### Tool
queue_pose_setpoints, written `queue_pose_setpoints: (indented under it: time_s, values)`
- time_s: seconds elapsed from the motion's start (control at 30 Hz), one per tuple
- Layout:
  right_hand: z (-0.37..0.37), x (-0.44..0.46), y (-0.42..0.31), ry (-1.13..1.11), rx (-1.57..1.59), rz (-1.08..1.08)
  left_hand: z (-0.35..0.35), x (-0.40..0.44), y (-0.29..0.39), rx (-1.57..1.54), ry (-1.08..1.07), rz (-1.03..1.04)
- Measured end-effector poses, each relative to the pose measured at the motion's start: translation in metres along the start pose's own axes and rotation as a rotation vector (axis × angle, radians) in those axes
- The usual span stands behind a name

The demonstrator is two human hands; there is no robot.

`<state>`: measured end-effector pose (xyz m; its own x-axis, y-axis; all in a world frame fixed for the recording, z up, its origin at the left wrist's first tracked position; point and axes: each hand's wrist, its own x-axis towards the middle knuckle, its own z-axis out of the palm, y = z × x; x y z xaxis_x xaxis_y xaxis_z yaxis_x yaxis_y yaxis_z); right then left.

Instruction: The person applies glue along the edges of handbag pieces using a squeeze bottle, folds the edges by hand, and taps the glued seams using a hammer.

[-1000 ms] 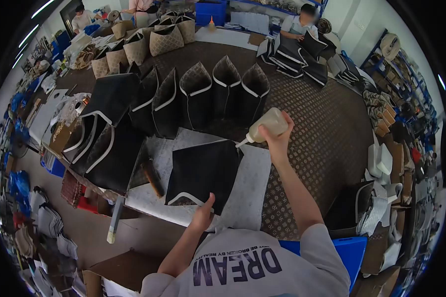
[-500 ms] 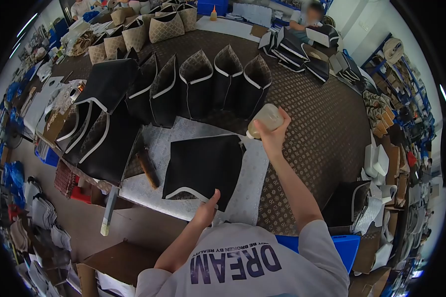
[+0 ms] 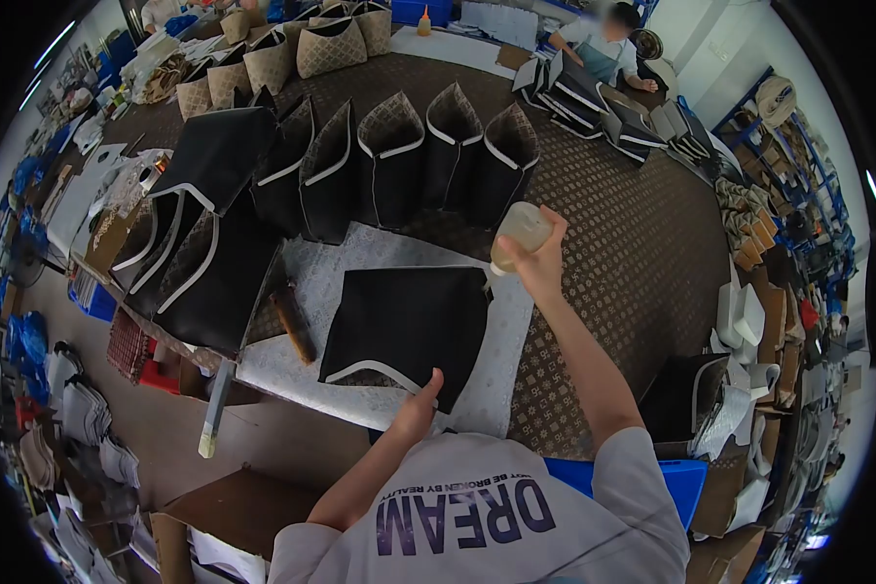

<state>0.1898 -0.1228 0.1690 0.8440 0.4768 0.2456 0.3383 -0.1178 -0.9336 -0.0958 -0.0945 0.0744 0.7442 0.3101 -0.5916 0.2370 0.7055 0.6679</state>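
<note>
A black bag piece (image 3: 409, 316) with a white-trimmed opening lies flat on a pale patterned sheet (image 3: 492, 389) in front of me. My left hand (image 3: 417, 409) grips its near edge, thumb on top and fingers hidden beneath. Raised beyond the bag's far right corner, my right hand (image 3: 545, 255) is wrapped round a translucent squeeze bottle (image 3: 526, 229) of yellowish liquid. The bottle is tilted, its white nozzle pointing down and left, apart from the bag. A worn, brown-handled tool (image 3: 292, 326) rests left of the bag.
Several black bags (image 3: 391, 185) stand open in a row behind the sheet. More black bags (image 3: 204, 282) are stacked at left. Beige patterned bags (image 3: 331, 49) stand farther back. A co-worker (image 3: 603, 49) is across the table beside folded black pieces (image 3: 574, 92). A blue bin (image 3: 681, 487) sits near my right side.
The bag piece has shifted slightly right with my left hand. My right hand and bottle stay nearly where they were. The co-worker has leaned and stretched an arm out over the table.
</note>
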Motion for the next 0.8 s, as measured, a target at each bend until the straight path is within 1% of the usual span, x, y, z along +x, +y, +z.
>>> queue_pose_setpoints:
  time_s: [0.1,0.17,0.2,0.23,0.3,0.4,0.5,0.6,0.7,0.8]
  values:
    - [-0.005,0.005,0.019,0.053,0.087,0.033,0.01,-0.006,0.008,-0.183,0.003,0.028]
    - [-0.01,0.006,0.037,0.081,0.062,0.04,0.013,-0.01,0.017,-0.177,0.091,-0.088]
    - [-0.011,0.006,0.037,0.094,0.05,0.043,0.012,-0.009,0.017,-0.186,0.101,-0.093]
    - [-0.012,0.005,0.037,0.118,0.112,0.071,0.012,-0.009,0.017,-0.196,0.112,-0.098]
    - [-0.014,-0.003,0.036,0.165,0.236,0.124,0.006,-0.001,0.007,-0.24,0.062,-0.004]
    - [-0.018,-0.012,0.045,0.316,0.324,0.334,-0.002,0.007,0.006,-0.246,0.05,-0.008]
    - [-0.02,-0.031,0.035,0.347,0.457,0.486,0.001,0.009,0.012,-0.324,0.007,0.054]
    - [-0.026,-0.045,0.038,0.256,0.513,0.522,-0.002,0.01,0.017,-0.286,-0.037,0.091]
    - [-0.033,-0.068,0.024,0.058,0.574,0.553,0.013,-0.001,0.032,-0.431,-0.029,0.089]
    - [-0.026,-0.078,0.026,0.096,0.609,0.58,0.013,-0.001,0.035,-0.486,-0.082,0.111]
